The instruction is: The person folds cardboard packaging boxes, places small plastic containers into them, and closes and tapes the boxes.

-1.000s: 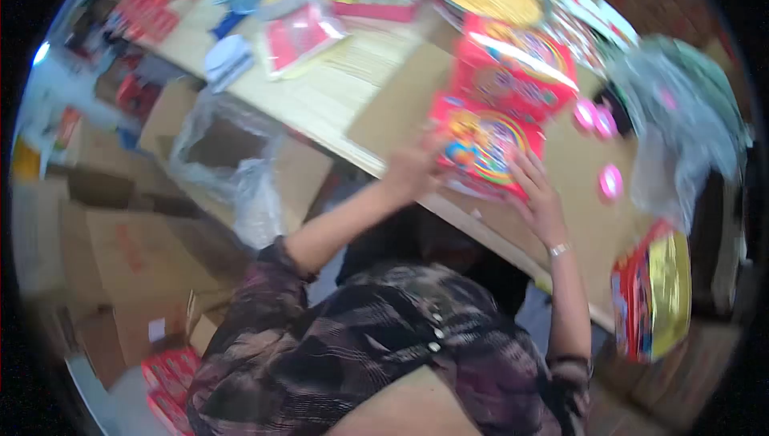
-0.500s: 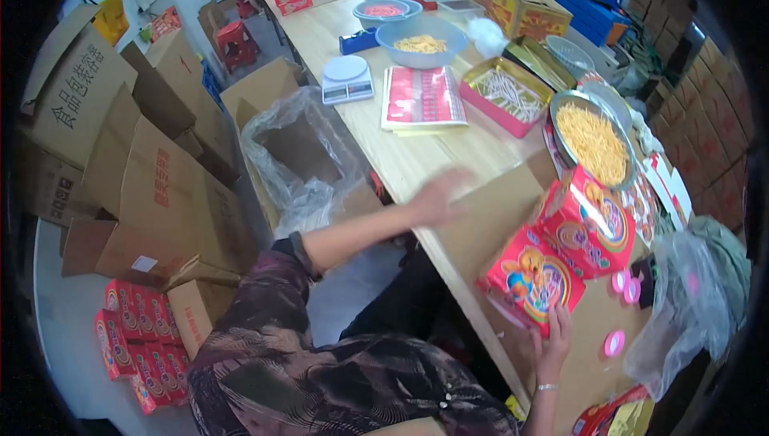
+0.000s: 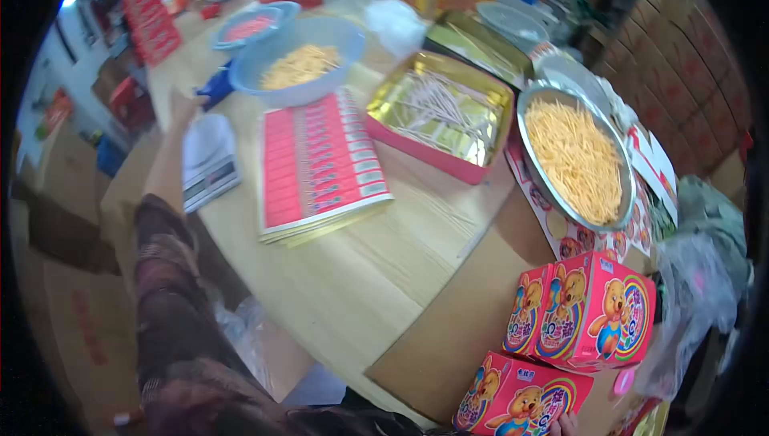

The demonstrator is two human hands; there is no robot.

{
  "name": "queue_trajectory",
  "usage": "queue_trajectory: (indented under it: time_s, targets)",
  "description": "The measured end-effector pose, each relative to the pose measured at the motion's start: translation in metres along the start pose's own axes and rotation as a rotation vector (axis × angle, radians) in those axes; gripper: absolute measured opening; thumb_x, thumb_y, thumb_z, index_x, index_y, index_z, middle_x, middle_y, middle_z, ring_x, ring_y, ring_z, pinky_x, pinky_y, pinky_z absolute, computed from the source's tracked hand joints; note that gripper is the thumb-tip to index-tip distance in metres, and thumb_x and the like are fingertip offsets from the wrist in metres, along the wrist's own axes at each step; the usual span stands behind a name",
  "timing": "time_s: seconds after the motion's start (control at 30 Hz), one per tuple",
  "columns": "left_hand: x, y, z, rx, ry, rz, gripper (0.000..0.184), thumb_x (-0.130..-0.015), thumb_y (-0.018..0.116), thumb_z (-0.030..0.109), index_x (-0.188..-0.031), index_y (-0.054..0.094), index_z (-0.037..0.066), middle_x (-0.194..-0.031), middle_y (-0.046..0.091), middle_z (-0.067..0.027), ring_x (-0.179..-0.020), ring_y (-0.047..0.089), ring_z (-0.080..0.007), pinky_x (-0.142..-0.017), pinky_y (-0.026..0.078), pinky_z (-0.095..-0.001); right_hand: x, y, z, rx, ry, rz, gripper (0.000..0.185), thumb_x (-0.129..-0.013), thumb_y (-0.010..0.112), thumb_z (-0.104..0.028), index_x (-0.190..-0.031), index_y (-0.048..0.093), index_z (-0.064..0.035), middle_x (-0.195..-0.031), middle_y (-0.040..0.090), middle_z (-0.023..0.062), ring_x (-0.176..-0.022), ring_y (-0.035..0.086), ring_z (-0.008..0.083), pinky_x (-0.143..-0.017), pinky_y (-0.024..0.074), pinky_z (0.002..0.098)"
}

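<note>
My left hand is stretched to the far left edge of the table, at the near end of a blue tape dispenser. Its fingers are blurred, so whether they grip the dispenser is unclear. Below it lies a white kitchen scale. At the bottom right, the fingertips of my right hand press on the face of a pink cardboard box with a cartoon bear; the rest of that hand is out of view. Two similar pink boxes stand side by side just behind it.
A stack of printed pink sheets lies mid-table. Around it are a blue bowl of yellow sticks, a tin of white sticks and a steel bowl of yellow sticks. A plastic bag sits at right.
My left hand has swept forward and left from mid-table to the tape dispenser. My view has turned and moved closer to the table. The front pink box now stands apart from the others.
</note>
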State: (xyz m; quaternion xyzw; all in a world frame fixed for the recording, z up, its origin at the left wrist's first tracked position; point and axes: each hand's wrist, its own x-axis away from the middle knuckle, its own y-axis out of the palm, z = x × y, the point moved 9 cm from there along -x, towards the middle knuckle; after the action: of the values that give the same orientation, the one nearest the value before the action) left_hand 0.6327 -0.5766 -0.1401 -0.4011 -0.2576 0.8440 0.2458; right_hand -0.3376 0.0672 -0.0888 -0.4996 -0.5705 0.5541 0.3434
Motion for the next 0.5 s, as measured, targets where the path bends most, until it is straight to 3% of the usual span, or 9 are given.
queue_trajectory:
  time_s: [0.03,0.07,0.2,0.23,0.33,0.43,0.47,0.5]
  targets:
    - [0.022,-0.024,0.048,-0.031,-0.027,-0.127,0.112,-0.057,0.087,0.033,-0.139,0.028,-0.014,-0.134,0.043,-0.0313,-0.12,0.05,-0.0371,-0.101,0.042,-0.0378,-0.003,-0.003,-0.004,0.003,0.014,-0.03,0.049,-0.085,0.067,-0.016,-0.129,0.051,-0.0013,-0.135,0.047,0.0209,-0.12,0.049,0.0439,-0.103,0.0417,0.049]
    - [0.01,-0.007,0.042,0.058,-0.065,-0.216,0.105,-0.06,0.084,0.031,-0.138,0.03,-0.014,-0.126,0.049,-0.0296,-0.113,0.053,-0.0351,-0.097,0.044,-0.0375,-0.006,-0.007,-0.006,0.006,0.018,-0.064,0.049,-0.085,0.067,-0.016,-0.129,0.051,-0.0015,-0.135,0.047,0.0205,-0.12,0.048,0.0439,-0.103,0.0417,0.049]
    - [-0.015,0.02,0.048,0.153,-0.144,-0.2,0.092,-0.065,0.078,0.023,-0.139,0.034,-0.01,-0.116,0.059,-0.0243,-0.103,0.058,-0.0303,-0.091,0.046,-0.0367,-0.003,-0.01,-0.014,0.053,0.026,-0.026,0.05,-0.085,0.066,-0.018,-0.13,0.05,-0.0017,-0.137,0.045,0.0197,-0.121,0.048,0.044,-0.103,0.0418,0.0489]
    - [-0.006,0.022,0.054,0.133,-0.15,-0.299,0.091,-0.065,0.077,0.023,-0.139,0.036,-0.008,-0.119,0.058,-0.0239,-0.105,0.058,-0.031,-0.092,0.047,-0.0367,-0.003,-0.007,-0.013,0.071,0.006,0.023,0.051,-0.086,0.066,-0.018,-0.13,0.05,-0.0017,-0.138,0.044,0.0196,-0.122,0.047,0.0441,-0.103,0.0419,0.0489]
    - [0.015,-0.007,0.091,-0.267,-0.098,-0.259,0.083,-0.065,0.076,0.026,-0.137,0.044,-0.001,-0.124,0.058,-0.023,-0.109,0.058,-0.0346,-0.093,0.047,-0.0372,0.009,-0.001,-0.004,0.087,0.019,0.055,0.052,-0.086,0.066,-0.02,-0.132,0.049,-0.0019,-0.14,0.043,0.0188,-0.123,0.047,0.044,-0.104,0.0416,0.0488]
    - [-0.012,0.019,0.053,-0.512,0.024,-0.322,0.069,-0.064,0.075,0.032,-0.124,0.056,0.004,-0.116,0.062,-0.0197,-0.105,0.059,-0.0372,-0.094,0.044,-0.0398,0.025,0.005,0.0,0.072,0.085,0.005,0.055,-0.087,0.066,-0.021,-0.135,0.046,-0.0025,-0.142,0.041,0.017,-0.125,0.045,0.0438,-0.105,0.0406,0.0487]
    - [-0.002,0.022,0.063,-0.546,-0.012,-0.416,0.065,-0.065,0.074,0.033,-0.121,0.058,0.005,-0.115,0.063,-0.0186,-0.105,0.059,-0.0364,-0.094,0.044,-0.0404,0.022,0.003,-0.006,0.079,0.107,0.004,0.055,-0.087,0.066,-0.021,-0.135,0.046,-0.0025,-0.142,0.041,0.017,-0.125,0.045,0.0438,-0.105,0.0406,0.0487]
    - [0.013,0.016,0.08,-0.583,-0.049,-0.511,0.061,-0.065,0.073,0.033,-0.118,0.06,0.006,-0.114,0.064,-0.0175,-0.105,0.059,-0.0357,-0.095,0.043,-0.0411,0.009,0.0,-0.012,0.074,0.115,-0.021,0.05,-0.083,0.067,-0.017,-0.126,0.049,-0.002,-0.132,0.045,0.0174,-0.116,0.047,0.0422,-0.097,0.0428,0.0472]
